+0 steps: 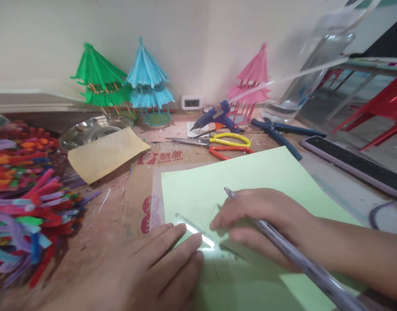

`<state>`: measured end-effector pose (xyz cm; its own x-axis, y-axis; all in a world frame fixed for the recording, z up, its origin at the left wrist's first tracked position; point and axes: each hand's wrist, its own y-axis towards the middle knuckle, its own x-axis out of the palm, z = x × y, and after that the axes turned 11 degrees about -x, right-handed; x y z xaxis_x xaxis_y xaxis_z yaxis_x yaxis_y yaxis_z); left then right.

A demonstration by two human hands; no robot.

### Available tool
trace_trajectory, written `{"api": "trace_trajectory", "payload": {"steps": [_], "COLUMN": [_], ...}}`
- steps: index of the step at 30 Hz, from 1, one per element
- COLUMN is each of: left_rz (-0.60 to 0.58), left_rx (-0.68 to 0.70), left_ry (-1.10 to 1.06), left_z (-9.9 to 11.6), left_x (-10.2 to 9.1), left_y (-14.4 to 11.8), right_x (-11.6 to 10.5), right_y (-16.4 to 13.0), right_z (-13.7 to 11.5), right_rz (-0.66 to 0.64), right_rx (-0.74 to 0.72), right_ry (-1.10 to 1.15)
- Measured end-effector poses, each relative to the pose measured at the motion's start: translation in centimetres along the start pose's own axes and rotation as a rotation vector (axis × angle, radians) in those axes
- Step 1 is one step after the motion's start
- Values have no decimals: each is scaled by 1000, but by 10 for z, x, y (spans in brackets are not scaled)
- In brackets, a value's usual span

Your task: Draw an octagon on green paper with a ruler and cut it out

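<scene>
Lying flat, the pale green rectangular paper sheet (pixel 250 168) supports both hands. The right hand (pixel 269 211) curls around a slim, glossy purple-grey pen (pixel 295 255), its tip pointing away, perhaps freeing the fingertips beside the left hand (pixel 166 263). That hand's fingers lie nearly together, pressing a clear plastic straightedge (pixel 209 242), apparently against slipping.

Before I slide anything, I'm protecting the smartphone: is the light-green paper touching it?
Apart: the head view shows a strip of pale surface between the light-green paper and the smartphone.
</scene>
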<state>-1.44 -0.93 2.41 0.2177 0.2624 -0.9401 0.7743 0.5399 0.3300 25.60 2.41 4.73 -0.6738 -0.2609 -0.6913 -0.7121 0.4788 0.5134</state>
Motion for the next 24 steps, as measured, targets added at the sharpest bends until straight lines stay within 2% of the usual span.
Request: {"api": "trace_trajectory", "payload": {"steps": [3,5,9,14,18,24], "left_rz": [36,39,29,61,49,34], "left_rx": [-31,-21,26,-10,-8,-96], "left_ry": [-15,-60,-39,-15,-18,-35], "left_z": [-1,-2,0,6,7,10], "left_x": [-3,-6,-17,-29,-24,-17], "left_y": [4,8,19,22,17,14], "right_x": [-12,-22,-31,-25,-20,-13], "right_y": [4,7,17,32,37,36], "right_z": [11,22,42,49,53,63], "right_rz": [-1,-27,-125,-171,-142,-68], "right_rx": [225,295,297,270,257,208], "right_ry": [-175,-276,-417,-476,-480,-341]}}
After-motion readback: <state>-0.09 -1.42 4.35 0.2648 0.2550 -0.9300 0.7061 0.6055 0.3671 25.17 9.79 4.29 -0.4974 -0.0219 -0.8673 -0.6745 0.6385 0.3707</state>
